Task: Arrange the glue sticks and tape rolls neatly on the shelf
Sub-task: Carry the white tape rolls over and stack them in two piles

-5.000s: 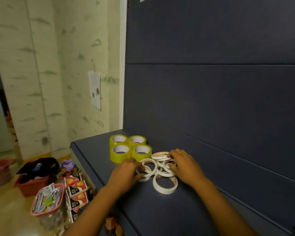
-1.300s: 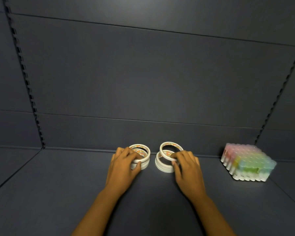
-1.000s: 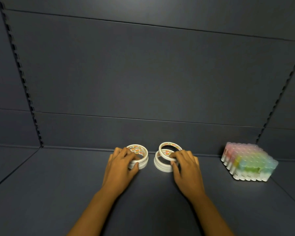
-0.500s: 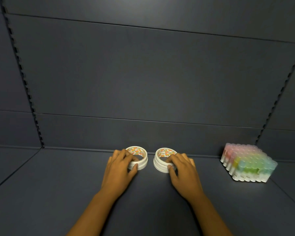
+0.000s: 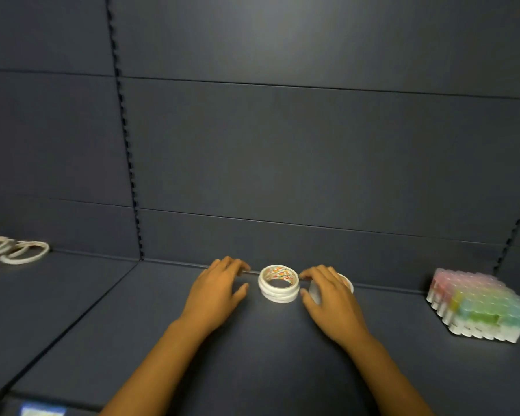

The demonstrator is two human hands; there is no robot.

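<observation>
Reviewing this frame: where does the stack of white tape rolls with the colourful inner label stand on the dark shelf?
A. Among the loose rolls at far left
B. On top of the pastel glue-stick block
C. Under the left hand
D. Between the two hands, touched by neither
D: the stack of white tape rolls stands free on the dark shelf, with a gap to the left hand and to the right hand.

A stack of white tape rolls [image 5: 278, 284] shows multicoloured print inside; pastel-capped glue sticks [image 5: 479, 306] stand lower right on the dark blue-grey metal shelf [image 5: 102, 310].
</observation>
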